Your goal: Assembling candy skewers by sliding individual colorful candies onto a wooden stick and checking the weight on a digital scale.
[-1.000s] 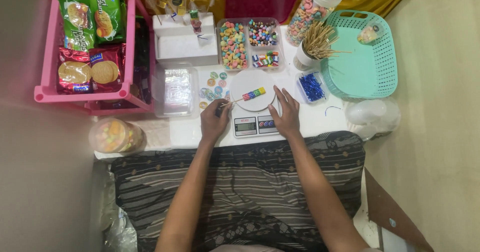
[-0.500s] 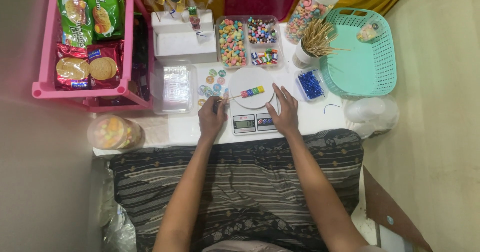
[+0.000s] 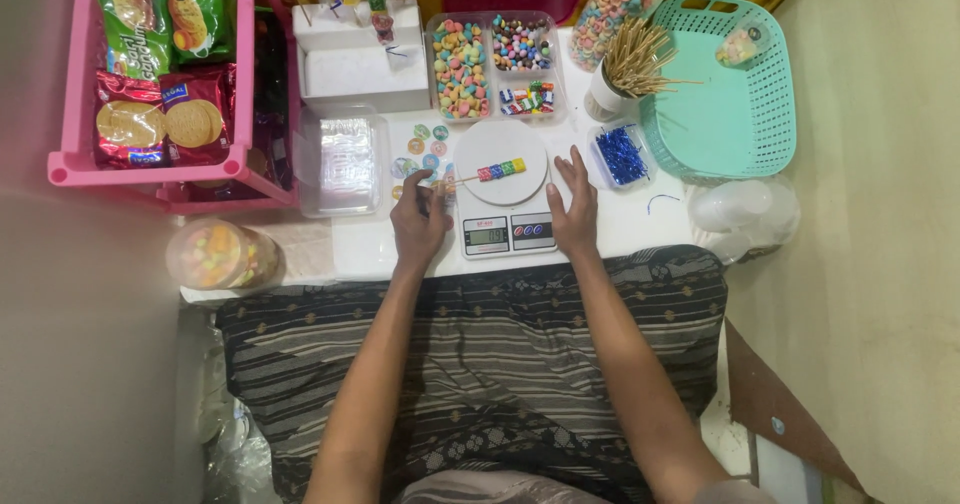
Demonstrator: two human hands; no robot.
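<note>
White table (image 3: 640, 226) against a beige wall (image 3: 880, 264); left hand (image 3: 420, 222) pinches a candy skewer (image 3: 495, 171) on the scale (image 3: 505, 189), right hand (image 3: 574, 204) flat, open beside it

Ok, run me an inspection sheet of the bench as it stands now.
Surface: white tabletop, crowded.
Job's things: candy skewer lying on the white kitchen scale.
Clutter: divided candy tray, cup of wooden sticks, teal basket, pink rack of biscuit packs, round candy tub.
Hands: left hand pinching the skewer's stick end; right hand flat beside the scale.
Cables: nothing seen.
Surroundings: striped cloth over the lap.
</note>
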